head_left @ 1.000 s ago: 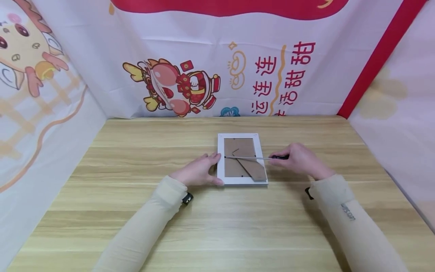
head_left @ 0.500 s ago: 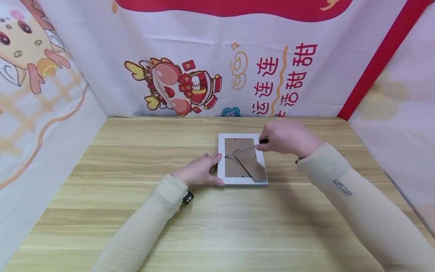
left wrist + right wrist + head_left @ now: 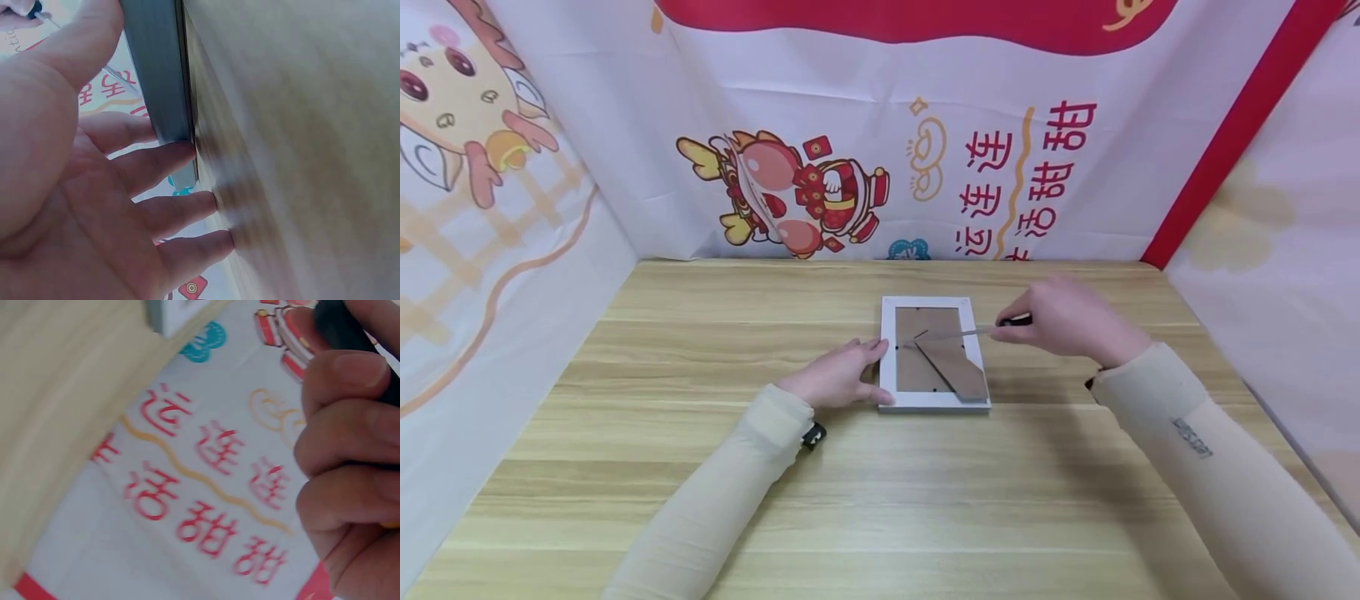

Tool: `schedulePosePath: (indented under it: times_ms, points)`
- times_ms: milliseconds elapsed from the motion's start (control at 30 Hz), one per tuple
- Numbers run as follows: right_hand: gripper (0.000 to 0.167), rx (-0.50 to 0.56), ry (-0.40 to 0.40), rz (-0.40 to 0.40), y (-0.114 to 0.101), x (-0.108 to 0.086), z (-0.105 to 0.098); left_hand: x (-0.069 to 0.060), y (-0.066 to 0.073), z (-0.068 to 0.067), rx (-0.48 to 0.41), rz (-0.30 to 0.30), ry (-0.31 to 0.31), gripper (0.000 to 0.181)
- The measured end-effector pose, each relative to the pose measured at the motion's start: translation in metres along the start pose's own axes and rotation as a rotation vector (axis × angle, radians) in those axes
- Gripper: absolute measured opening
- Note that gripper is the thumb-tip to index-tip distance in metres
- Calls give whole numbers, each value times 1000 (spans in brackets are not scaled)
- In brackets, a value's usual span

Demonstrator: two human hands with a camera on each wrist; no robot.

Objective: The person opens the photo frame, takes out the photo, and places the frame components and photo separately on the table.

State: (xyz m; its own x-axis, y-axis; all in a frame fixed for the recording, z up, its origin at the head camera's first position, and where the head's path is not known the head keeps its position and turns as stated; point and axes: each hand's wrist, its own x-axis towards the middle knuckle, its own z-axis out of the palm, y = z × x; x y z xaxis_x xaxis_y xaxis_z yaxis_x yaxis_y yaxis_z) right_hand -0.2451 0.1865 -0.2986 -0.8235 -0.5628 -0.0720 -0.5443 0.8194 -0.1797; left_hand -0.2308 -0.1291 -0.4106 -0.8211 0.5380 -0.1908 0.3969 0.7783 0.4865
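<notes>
Touching left edge of picture frame (image 3: 917, 400), back-up on table (image 3: 887, 517), with left hand (image 3: 838, 377), fingers spread, gripping nothing | gripping screwdriver (image 3: 1017, 321) right of frame in curled right hand (image 3: 1067, 321), shaft (image 3: 979, 331) over backing (image 3: 912, 373) | best done steadying frame, pressing lightly near dark tabs (image 3: 897, 347)

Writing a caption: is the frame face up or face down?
The frame is face down: its brown backing and stand show on top.
</notes>
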Motion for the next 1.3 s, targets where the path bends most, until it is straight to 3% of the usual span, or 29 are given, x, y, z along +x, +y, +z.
schedulePosePath:
  times_ms: [167,333,667,933,1167,1300]
  points:
    - [29,69,50,35,17,-13,21,1,0,1,8,2,13,98]
    - [29,110,87,18,22,-12,36,0,0,2,-5,-18,16,98]
    - [33,161,71,34,20,-6,44,1,4,2,-24,-36,12,97]
    - [24,107,50,-12,13,3,29,0,5,0,-20,-40,8,97]
    - [19,24,-83,-16,-10,20,-2,1,6,-1,-37,-56,-4,97]
    - [17,-39,-115,-38,-27,29,-20,2,7,-1,-39,-72,-12,97]
